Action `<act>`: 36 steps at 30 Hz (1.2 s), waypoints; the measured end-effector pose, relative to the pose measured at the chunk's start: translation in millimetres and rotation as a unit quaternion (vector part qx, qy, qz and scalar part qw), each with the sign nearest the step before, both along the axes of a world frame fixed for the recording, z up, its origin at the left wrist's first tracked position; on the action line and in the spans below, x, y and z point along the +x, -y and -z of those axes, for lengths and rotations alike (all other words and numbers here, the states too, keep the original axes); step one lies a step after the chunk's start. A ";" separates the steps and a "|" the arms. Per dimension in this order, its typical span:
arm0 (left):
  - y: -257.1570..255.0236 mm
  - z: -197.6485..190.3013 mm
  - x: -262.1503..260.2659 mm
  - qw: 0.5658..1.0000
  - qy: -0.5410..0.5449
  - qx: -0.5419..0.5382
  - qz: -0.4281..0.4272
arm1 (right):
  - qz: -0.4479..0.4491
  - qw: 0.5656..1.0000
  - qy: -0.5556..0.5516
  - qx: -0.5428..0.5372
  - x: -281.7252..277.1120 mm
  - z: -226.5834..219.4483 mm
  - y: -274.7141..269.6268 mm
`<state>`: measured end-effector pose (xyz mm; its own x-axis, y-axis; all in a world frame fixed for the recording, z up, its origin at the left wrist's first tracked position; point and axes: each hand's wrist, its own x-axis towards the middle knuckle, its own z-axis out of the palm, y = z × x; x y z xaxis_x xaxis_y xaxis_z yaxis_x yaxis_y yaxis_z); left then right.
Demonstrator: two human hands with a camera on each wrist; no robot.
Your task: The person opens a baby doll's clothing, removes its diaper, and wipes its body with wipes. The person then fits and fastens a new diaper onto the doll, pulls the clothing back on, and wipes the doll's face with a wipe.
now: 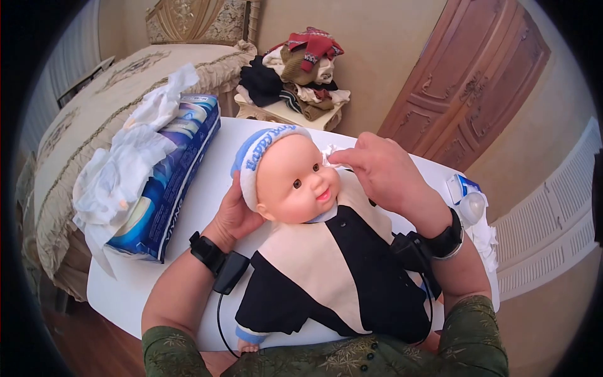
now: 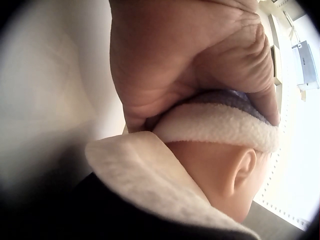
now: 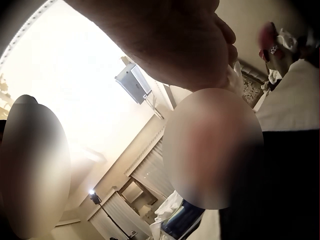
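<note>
A baby doll [image 1: 295, 173] lies on its back on the white table, in a black and cream outfit. Around its head goes a blue and white fleecy hat [image 1: 260, 151] with lettering. My left hand [image 1: 237, 210] holds the head from behind; in the left wrist view its thumb and fingers [image 2: 262, 100] curl round the hat. With my right hand [image 1: 386, 173] I pinch a small crumpled white wipe [image 1: 329, 155] against the doll's cheek beside its eye. In the right wrist view most of the wipe is hidden behind the hand, and the doll's face is blurred.
On the table's left lies a blue plastic pack [image 1: 188, 151] with crumpled white sheets [image 1: 119, 176] on it. A small blue and white box [image 1: 463, 186] and a clear rounded container [image 1: 471, 207] sit at the right edge. Behind stands a nightstand [image 1: 301, 112] piled with clothes.
</note>
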<state>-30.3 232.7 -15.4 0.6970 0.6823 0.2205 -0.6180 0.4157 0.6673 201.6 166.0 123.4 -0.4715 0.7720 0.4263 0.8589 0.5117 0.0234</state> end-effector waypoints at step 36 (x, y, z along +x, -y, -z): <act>-6.0 11.7 -5.2 0.997 0.054 -0.030 0.048 | -0.114 0.992 -0.003 0.054 -69.3 -5.1 19.9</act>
